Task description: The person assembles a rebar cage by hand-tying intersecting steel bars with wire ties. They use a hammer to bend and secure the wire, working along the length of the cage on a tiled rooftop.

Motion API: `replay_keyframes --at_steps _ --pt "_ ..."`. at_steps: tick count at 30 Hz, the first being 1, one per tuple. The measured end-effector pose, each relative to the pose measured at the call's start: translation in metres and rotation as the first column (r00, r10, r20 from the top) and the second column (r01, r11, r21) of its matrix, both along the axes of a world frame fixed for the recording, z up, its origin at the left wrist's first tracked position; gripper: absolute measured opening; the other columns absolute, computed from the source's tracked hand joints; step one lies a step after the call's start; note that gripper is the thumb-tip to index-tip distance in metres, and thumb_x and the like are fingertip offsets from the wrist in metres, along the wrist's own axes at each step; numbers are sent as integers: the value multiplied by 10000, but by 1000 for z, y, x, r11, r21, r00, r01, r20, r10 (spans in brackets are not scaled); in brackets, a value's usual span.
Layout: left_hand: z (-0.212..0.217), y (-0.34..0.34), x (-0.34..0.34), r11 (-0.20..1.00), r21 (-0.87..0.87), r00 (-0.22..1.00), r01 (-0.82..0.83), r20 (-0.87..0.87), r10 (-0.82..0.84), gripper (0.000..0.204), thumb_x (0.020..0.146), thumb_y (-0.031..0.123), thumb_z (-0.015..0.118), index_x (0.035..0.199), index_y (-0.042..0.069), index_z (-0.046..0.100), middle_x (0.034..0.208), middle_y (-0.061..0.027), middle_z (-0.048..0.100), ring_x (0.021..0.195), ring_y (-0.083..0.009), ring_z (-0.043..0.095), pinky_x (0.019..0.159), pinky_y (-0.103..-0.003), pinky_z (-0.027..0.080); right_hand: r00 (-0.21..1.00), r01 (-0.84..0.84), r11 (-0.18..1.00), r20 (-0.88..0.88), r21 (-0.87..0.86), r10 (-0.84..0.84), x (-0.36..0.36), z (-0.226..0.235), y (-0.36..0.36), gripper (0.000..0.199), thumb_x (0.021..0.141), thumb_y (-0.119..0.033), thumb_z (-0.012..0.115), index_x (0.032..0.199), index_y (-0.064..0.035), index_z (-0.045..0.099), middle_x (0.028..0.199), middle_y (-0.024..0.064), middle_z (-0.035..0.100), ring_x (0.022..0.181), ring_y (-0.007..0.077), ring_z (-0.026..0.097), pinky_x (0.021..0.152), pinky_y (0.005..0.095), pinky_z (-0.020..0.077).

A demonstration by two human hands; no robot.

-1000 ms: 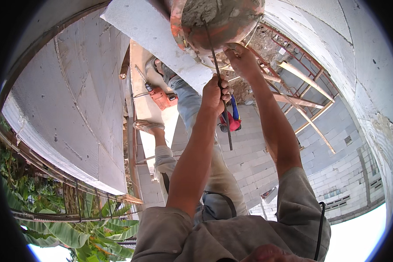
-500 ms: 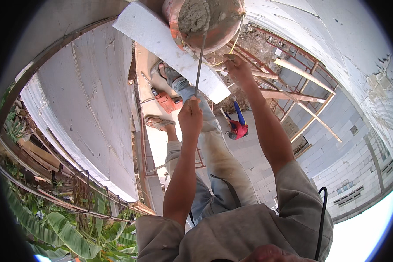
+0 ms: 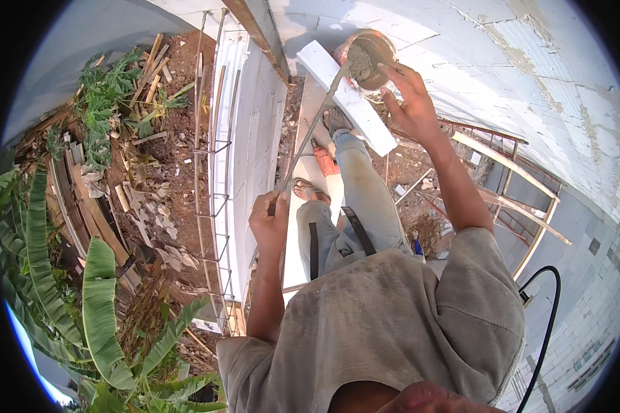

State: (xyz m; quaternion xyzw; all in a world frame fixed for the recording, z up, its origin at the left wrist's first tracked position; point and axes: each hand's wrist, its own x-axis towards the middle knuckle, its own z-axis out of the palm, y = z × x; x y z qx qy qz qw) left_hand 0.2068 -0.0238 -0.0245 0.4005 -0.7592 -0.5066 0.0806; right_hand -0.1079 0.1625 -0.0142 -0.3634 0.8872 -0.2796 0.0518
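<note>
Left hand [image 3: 269, 224] closed on the lower end of a long metal rod [image 3: 310, 134]; rod's upper end sits in the wet mortar of an orange bucket [image 3: 365, 58]. Right hand [image 3: 410, 96], fingers spread, touches the bucket's rim. White block [image 3: 355, 107] lies just beside the bucket.

1. A tall wall of pale grey blocks [image 3: 551, 89] rises on the right, streaked with mortar in bright daylight.
2. A second white block wall [image 3: 255, 138] runs down the middle, seen from above.
3. A rusty steel rebar cage [image 3: 210, 172] stands beside it.
4. Bare brown soil [image 3: 179, 89] strewn with wooden scraps lies left.
5. Green banana leaves [image 3: 100, 303] fill the lower left.
6. A wooden scaffold frame [image 3: 523, 199] stands below, right.
</note>
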Motion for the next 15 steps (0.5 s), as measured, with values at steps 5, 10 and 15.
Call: replay_keyframes --at_steps 5,10,15 --pt "95 -22 84 926 -375 998 -52 -42 40 128 818 64 736 925 11 693 877 -132 675 766 -230 655 685 -326 521 917 -299 954 -277 -1 287 55 93 -61 556 857 -150 611 1396 -162 475 1395 140 445 1288 351 410 1068 452 366" --pt "132 -14 144 842 -497 975 -210 -172 142 139 821 109 759 906 23 691 817 -96 645 720 -197 608 657 -305 488 814 -456 888 -374 64 445 95 139 -104 546 861 -184 605 1393 -179 481 1427 118 415 1335 342 353 1107 478 307" --pt "135 7 185 762 -546 937 -349 -202 284 145 785 82 775 896 33 696 831 -106 657 734 -220 637 658 -311 503 689 -550 796 -400 253 604 133 153 -121 525 857 -184 612 1371 -195 509 1460 97 388 1369 333 311 1128 504 262"
